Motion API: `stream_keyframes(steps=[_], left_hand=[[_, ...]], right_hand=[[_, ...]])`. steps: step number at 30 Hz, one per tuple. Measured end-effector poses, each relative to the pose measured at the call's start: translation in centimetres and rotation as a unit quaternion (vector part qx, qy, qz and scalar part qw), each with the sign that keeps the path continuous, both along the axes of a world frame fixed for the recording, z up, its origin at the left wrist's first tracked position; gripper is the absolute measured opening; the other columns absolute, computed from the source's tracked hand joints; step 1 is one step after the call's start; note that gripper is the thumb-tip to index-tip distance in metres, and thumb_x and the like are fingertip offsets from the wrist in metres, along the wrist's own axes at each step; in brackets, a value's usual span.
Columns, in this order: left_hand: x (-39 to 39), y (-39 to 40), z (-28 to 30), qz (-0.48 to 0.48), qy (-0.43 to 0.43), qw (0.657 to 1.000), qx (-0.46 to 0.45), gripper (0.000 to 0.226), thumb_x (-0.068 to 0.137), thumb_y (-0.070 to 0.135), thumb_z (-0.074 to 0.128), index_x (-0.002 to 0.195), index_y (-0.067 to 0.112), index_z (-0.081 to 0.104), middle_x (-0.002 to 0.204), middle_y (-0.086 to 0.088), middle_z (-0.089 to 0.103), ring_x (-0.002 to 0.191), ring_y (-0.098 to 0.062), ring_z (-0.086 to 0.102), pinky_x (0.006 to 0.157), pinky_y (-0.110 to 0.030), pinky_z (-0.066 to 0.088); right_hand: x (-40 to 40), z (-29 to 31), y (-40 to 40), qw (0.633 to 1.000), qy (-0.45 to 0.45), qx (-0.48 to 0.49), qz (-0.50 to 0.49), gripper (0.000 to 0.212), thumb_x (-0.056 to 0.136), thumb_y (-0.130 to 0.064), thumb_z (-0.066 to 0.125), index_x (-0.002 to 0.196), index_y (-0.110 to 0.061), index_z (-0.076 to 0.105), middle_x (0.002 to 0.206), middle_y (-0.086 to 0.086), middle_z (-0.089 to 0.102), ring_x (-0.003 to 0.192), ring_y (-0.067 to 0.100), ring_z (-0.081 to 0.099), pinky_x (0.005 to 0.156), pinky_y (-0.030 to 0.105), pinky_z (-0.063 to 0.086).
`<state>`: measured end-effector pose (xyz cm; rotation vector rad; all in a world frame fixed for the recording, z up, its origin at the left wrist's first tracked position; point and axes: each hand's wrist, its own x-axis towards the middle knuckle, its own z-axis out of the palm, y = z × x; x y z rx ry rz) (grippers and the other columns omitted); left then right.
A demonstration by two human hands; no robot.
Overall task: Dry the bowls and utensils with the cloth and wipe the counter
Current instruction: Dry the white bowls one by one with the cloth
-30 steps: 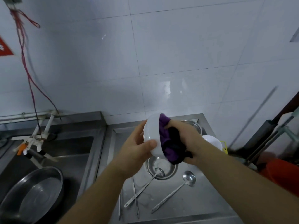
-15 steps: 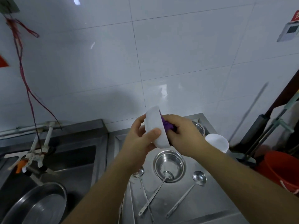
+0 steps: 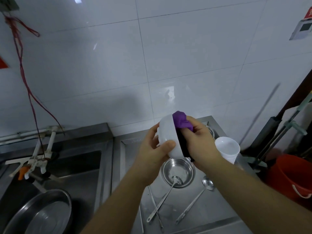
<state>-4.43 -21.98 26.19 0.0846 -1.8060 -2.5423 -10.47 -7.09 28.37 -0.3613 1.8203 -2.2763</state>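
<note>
Change: since half a second ago the purple cloth [image 3: 182, 122] has pushed further up past the rim of the white bowl [image 3: 168, 135], so more of it shows above the fingers; the bowl stays on edge.
Left hand [image 3: 152, 148]: curled round the back of the white bowl, thumb across its lower outer wall, holding it up above the tabletop [image 3: 207, 215].
Right hand [image 3: 199, 142]: fingers curled over the cloth, pressing it into the bowl's open side.
Cloth: bunched, purple at the top, dark lower down between palm and bowl.
Below the hands: a steel bowl [image 3: 178, 172] stands on the tabletop with a ladle [image 3: 164, 198] resting in it, handle running toward the camera.
Beside it: a second ladle [image 3: 196, 199] lies flat just to its right; thin utensils lie left of the ladles, too blurred to name.
Right: stacked white bowls [image 3: 227, 148] near the right wrist; an orange bucket [image 3: 292, 176] beyond the tabletop's edge.
Left: a sink [image 3: 76, 168] holding a steel basin [image 3: 42, 213], with a tap [image 3: 36, 163] above it.
</note>
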Motion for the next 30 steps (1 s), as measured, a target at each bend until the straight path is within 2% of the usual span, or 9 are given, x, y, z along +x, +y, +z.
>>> stream_keyframes(steps=[4,7,10,15,17,20,23,27,30], left_hand=[[-0.2,0.7,0.0,0.040,-0.006,0.999,-0.021,0.087,0.067,0.036,0.094,0.145,0.034,0.056,0.134,-0.006,0.070,0.119,-0.030,0.072,0.086,-0.043,0.064],[-0.3,0.5,0.0,0.070,-0.006,0.993,-0.099,0.091,0.061,0.041,0.096,0.142,0.045,0.055,0.137,0.004,0.067,0.121,-0.019,0.070,0.083,-0.033,0.064],[-0.6,-0.4,-0.3,0.046,0.002,0.984,-0.173,0.095,0.064,0.042,0.094,0.147,0.052,0.049,0.143,0.014,0.060,0.123,-0.008,0.066,0.087,-0.030,0.064],[-1.0,-0.4,-1.1,-0.034,-0.009,0.980,-0.198,0.088,0.070,0.045,0.092,0.142,0.064,0.046,0.141,0.022,0.058,0.130,-0.017,0.061,0.092,-0.034,0.064],[-1.2,0.1,-1.4,-0.033,-0.011,0.969,-0.245,0.089,0.069,0.049,0.092,0.139,0.070,0.041,0.144,0.023,0.053,0.132,-0.017,0.057,0.095,-0.038,0.064],[-1.6,0.1,-1.9,-0.031,-0.022,0.938,-0.344,0.099,0.065,0.055,0.091,0.145,0.068,0.033,0.149,0.021,0.045,0.132,-0.018,0.055,0.098,-0.042,0.063],[-1.8,0.5,-2.2,-0.047,-0.035,0.909,-0.412,0.103,0.063,0.058,0.089,0.143,0.071,0.026,0.149,0.024,0.036,0.131,-0.015,0.051,0.099,-0.040,0.062],[-1.7,1.2,-2.6,-0.053,-0.050,0.930,-0.360,0.103,0.065,0.061,0.089,0.148,0.066,0.027,0.150,0.020,0.037,0.128,-0.017,0.054,0.096,-0.037,0.063],[-1.8,1.9,-2.8,0.062,-0.133,0.978,-0.151,0.063,0.087,0.065,0.069,0.143,0.041,0.054,0.149,0.006,0.056,0.121,-0.014,0.063,0.097,-0.034,0.058]], right_hand=[[-0.5,-1.7,1.3,0.953,0.241,0.184,0.012,0.043,0.101,0.000,0.061,0.115,-0.038,0.076,0.104,-0.013,0.078,0.098,0.015,0.075,0.080,0.026,0.061],[-0.3,-1.7,1.2,0.979,0.102,0.169,0.052,0.049,0.100,-0.003,0.063,0.107,-0.049,0.078,0.100,-0.009,0.080,0.090,0.014,0.077,0.077,0.033,0.064],[-0.7,-1.3,1.8,0.990,-0.101,0.059,0.077,0.031,0.101,-0.010,0.059,0.105,-0.030,0.083,0.099,0.014,0.081,0.082,0.029,0.077,0.073,0.046,0.064],[-1.7,-1.7,2.5,0.936,-0.344,-0.075,0.025,0.026,0.098,-0.024,0.061,0.104,-0.005,0.078,0.096,0.018,0.075,0.083,0.034,0.074,0.075,0.044,0.064],[-2.0,-2.3,2.6,0.921,-0.374,-0.108,0.007,0.029,0.097,-0.027,0.060,0.102,-0.007,0.081,0.101,0.017,0.075,0.087,0.035,0.073,0.085,0.045,0.060],[-2.3,-3.3,3.6,0.926,-0.357,-0.120,0.031,0.027,0.087,-0.031,0.068,0.093,-0.010,0.084,0.096,0.016,0.076,0.081,0.035,0.075,0.076,0.045,0.061],[-2.1,-3.8,4.3,0.928,-0.349,-0.106,0.079,0.032,0.083,-0.029,0.080,0.110,-0.011,0.082,0.116,0.020,0.078,0.099,0.042,0.077,0.082,0.054,0.063],[-2.3,-4.6,4.7,0.927,-0.345,-0.118,0.090,0.035,0.080,-0.030,0.084,0.112,-0.016,0.082,0.120,0.019,0.077,0.105,0.043,0.075,0.092,0.057,0.058],[-2.5,-4.8,4.7,0.929,-0.330,-0.150,0.078,0.042,0.075,-0.033,0.083,0.115,-0.020,0.080,0.114,0.014,0.076,0.094,0.037,0.076,0.080,0.050,0.059]])
